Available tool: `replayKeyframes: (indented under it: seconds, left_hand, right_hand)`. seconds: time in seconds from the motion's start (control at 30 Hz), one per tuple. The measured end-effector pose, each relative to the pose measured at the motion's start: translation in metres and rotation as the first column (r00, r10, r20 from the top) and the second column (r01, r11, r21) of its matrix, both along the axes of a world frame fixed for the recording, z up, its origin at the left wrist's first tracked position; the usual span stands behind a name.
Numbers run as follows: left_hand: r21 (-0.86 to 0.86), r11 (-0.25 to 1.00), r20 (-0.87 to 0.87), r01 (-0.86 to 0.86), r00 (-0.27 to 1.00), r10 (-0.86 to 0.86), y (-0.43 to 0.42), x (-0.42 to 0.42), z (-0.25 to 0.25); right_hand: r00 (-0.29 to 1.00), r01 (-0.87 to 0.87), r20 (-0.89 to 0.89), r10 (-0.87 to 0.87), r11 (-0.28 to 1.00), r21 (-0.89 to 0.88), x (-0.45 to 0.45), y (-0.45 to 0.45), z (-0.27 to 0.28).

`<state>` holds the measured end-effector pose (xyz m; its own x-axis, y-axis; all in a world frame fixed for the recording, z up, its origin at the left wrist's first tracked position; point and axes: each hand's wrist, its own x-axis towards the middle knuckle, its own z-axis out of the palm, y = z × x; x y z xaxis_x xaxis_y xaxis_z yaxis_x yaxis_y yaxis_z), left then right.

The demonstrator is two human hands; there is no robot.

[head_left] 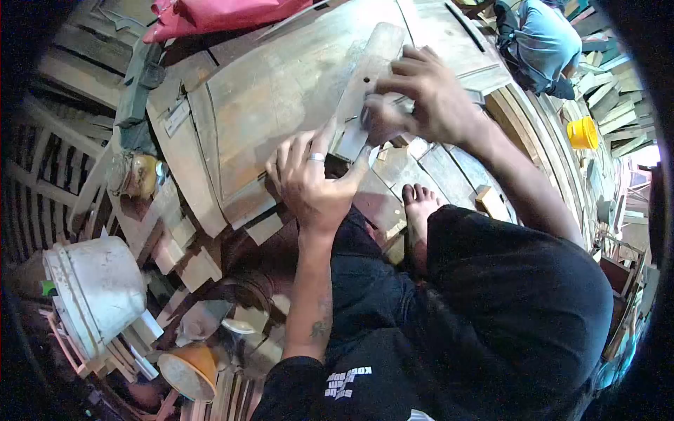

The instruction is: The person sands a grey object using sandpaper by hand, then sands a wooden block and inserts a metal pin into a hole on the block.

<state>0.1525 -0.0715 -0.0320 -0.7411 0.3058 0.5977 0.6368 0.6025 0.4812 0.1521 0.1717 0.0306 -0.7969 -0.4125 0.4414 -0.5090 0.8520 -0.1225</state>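
A long pale wooden piece [375, 59] with a dark hole lies on the wooden work surface [263, 102], pointing away from me. My left hand [314, 172], with a ring on one finger, presses at its near end, fingers spread over the board and thumb at the near edge. Above the same end is my right hand [421, 98], its fingers curled and blurred by motion. Something dark and small shows at its fingertips, too smeared to name. A light, flat part [349, 142] lies between the two hands.
A red cloth [225, 17] lies at the far edge. White bucket [105, 288] and orange container [188, 373] stand at lower left, near a jar [137, 174]. A person [544, 45] bends at upper right, near a yellow bucket [582, 132]. Wood scraps surround my bare foot [420, 210].
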Motion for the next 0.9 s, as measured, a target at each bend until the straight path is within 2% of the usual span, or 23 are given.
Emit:
replayKeyframes:
  seconds: [0.03,0.07,0.1,0.17,0.23,0.33,0.37,0.43,0.5,0.53,0.63,0.67,0.7,0.77,0.8,0.83,0.9]
  left_hand:
    - [0.004,1.0,-0.002,0.004,1.0,-0.004,0.001,0.0,-0.001]
    - [-0.018,1.0,0.002,-0.01,1.0,0.01,0.001,0.0,-0.002]
    - [-0.042,0.999,0.007,-0.027,1.0,0.028,0.0,0.001,-0.003]
    - [-0.052,0.998,0.021,-0.03,0.999,0.031,-0.002,0.002,-0.006]
    - [-0.05,0.999,0.006,-0.022,1.0,0.023,-0.001,0.001,0.0]
    - [-0.017,1.0,0.001,-0.012,1.0,0.012,0.002,0.0,0.002]
    - [-0.017,1.0,-0.009,-0.016,1.0,0.016,0.002,0.001,0.002]
    - [-0.019,1.0,0.005,-0.013,1.0,0.013,0.001,0.002,0.0]
    - [-0.006,1.0,0.002,-0.009,1.0,0.009,0.002,0.001,0.005]
    - [-0.033,0.999,0.014,-0.01,1.0,0.011,0.002,0.002,0.007]
    - [-0.053,0.998,-0.015,-0.045,0.999,0.044,0.002,0.003,0.005]
    - [-0.041,0.999,0.015,-0.011,1.0,0.011,0.0,0.001,0.002]
    - [-0.046,0.999,0.022,-0.007,1.0,0.008,0.001,0.002,0.001]
    - [-0.049,0.998,-0.01,-0.028,1.0,0.028,0.001,0.001,0.002]
    - [-0.027,1.0,-0.007,-0.013,1.0,0.013,0.002,0.002,0.006]
    - [-0.025,1.0,-0.011,-0.019,1.0,0.019,0.0,0.002,0.005]
    - [-0.023,0.999,-0.034,-0.037,0.999,0.036,0.002,0.001,0.001]
  right_hand:
    - [0.997,-0.077,-0.017,0.076,0.997,-0.024,0.004,-0.013,-0.001]
    - [0.991,-0.107,0.08,0.111,0.993,-0.053,0.014,-0.027,0.002]
    - [0.985,-0.159,0.067,0.16,0.987,-0.006,0.016,-0.033,0.005]
    - [0.996,-0.087,0.016,0.088,0.996,-0.013,0.004,-0.012,0.0]
    - [0.986,0.107,0.13,-0.107,0.994,0.013,-0.004,0.005,0.011]
    - [0.996,0.007,0.091,-0.004,0.999,-0.033,0.004,-0.017,0.006]
    - [0.976,-0.04,0.213,0.044,0.999,-0.022,0.01,-0.025,0.012]
    - [0.987,-0.119,0.095,0.127,0.989,-0.087,0.003,-0.018,0.002]
    - [0.994,0.01,0.106,0.007,0.987,-0.158,-0.013,0.0,0.002]
    - [0.995,0.002,0.103,0.015,0.988,-0.156,-0.014,-0.002,0.001]
    - [0.976,-0.163,0.124,0.178,0.979,-0.122,-0.003,-0.018,0.003]
    - [0.971,-0.238,-0.036,0.236,0.967,-0.089,0.002,-0.029,0.001]
    - [0.972,-0.234,-0.03,0.233,0.967,-0.095,0.0,-0.023,0.0]
    - [0.973,-0.112,0.189,0.131,0.988,-0.104,-0.012,-0.001,0.008]
    - [0.943,-0.042,0.329,0.053,0.998,-0.04,-0.016,0.007,0.027]
    - [0.95,0.065,0.307,-0.058,0.998,-0.012,-0.02,0.009,0.017]
    - [0.991,-0.073,0.099,0.087,0.988,-0.135,-0.01,-0.005,-0.004]
